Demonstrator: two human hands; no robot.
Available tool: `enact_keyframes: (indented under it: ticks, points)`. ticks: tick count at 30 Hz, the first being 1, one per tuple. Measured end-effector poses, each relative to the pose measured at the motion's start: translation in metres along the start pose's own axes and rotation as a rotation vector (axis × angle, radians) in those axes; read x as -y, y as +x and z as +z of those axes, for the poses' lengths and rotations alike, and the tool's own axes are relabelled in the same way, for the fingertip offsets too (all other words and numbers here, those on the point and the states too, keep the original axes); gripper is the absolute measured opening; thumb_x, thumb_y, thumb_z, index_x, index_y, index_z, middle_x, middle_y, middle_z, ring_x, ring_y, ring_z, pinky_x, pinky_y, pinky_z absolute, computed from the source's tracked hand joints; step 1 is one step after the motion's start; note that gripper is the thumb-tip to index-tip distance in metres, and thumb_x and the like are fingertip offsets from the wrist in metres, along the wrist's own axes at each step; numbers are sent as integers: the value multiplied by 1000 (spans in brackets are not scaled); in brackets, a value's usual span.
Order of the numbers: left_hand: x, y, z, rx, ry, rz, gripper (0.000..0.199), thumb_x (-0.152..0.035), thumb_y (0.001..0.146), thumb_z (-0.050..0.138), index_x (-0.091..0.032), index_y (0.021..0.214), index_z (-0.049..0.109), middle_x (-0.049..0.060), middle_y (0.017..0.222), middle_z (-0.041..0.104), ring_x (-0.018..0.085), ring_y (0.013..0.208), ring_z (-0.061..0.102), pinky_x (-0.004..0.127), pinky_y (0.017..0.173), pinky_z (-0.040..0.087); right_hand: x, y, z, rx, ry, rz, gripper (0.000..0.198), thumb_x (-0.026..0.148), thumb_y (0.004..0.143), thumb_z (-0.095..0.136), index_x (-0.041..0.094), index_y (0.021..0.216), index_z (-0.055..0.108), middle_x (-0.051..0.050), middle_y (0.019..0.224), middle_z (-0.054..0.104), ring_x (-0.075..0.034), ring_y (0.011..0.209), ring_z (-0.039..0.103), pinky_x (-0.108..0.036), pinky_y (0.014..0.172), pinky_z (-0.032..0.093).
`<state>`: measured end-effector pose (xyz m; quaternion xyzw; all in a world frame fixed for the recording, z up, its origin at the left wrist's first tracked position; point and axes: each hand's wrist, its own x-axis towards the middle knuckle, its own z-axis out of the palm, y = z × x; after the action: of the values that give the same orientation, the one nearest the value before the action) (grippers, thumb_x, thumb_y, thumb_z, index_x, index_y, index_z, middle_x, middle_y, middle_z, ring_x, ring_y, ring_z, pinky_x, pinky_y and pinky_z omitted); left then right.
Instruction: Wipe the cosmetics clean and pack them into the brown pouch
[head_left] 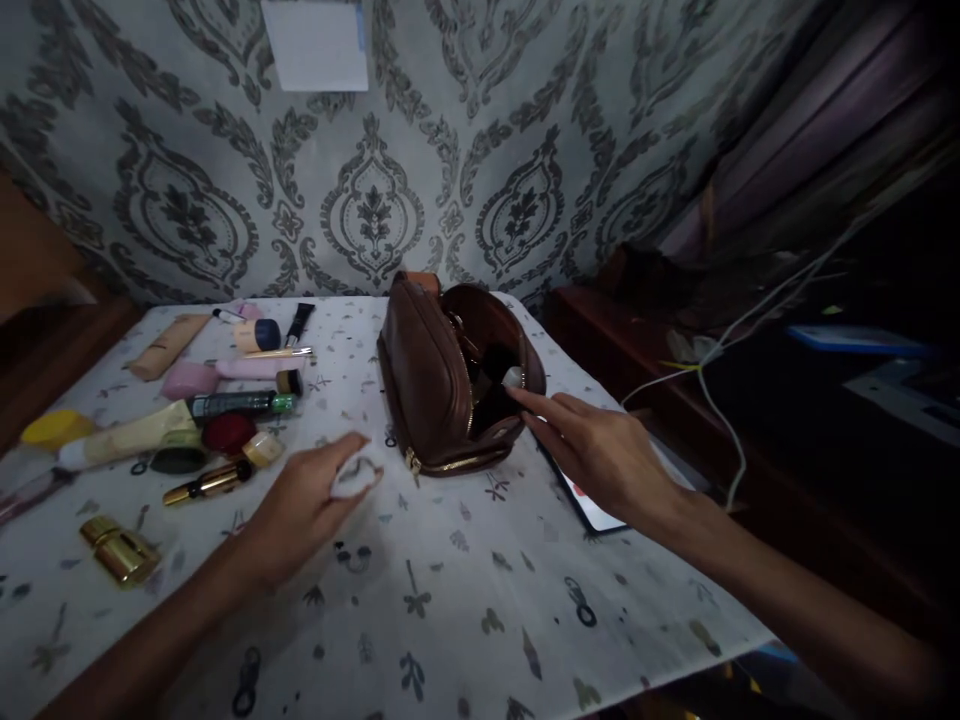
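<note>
A brown toiletry bag [427,380] stands unzipped on the patterned cloth, its dark inside holding things I cannot make out. My right hand [611,450] reaches to the bag's right rim, with fingers close together at a small whitish rounded object [513,377] in the opening. Left of the bag, my left hand [304,505] hovers low over the cloth. Its thumb and fingers curve apart, and only a pale patch shows between them. Near it lie a gold-and-black tube [208,484], a small cream-coloured jar [262,449] and a gold bottle [120,550].
Several cosmetics spread over the left side, among them a green tube [236,403], a beige tube [169,345] and a yellow cap [57,429]. A device with a lit screen [600,512] lies under my right hand. White cables [739,440] hang right of the table.
</note>
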<state>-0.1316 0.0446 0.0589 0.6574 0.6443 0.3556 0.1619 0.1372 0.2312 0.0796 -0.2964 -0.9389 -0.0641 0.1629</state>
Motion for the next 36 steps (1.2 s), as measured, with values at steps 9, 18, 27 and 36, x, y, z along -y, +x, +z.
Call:
enact_keyframes:
  ticks: [9,18,27,36]
  points:
    - [43,-90,18,54,153,-90,28,-17,86,55,-20,113,60,9,107,73,24,97,69,32,85,54,8,-3,15,54,-18,14,42,35,96,40,22,127,64,-8,81,77,-25,60,70,-31,48,43]
    - [60,-107,-7,-124,240,-88,35,-11,84,53,-18,119,58,12,113,70,24,103,67,35,88,54,47,-24,3,-52,290,27,72,73,92,28,16,122,61,-1,55,64,-15,38,59,-25,37,43]
    - [83,-115,-59,-444,301,-277,12,-23,87,52,-20,94,61,4,85,68,20,79,63,29,74,49,98,-24,31,-54,563,-300,29,33,96,48,19,110,69,-6,88,78,-17,68,75,-22,61,57]
    - [121,-118,-113,-946,134,-389,31,-41,85,52,-15,99,59,6,95,67,21,88,62,30,83,49,192,21,61,354,926,-243,31,30,90,48,17,99,75,-1,60,65,-14,52,57,-25,54,46]
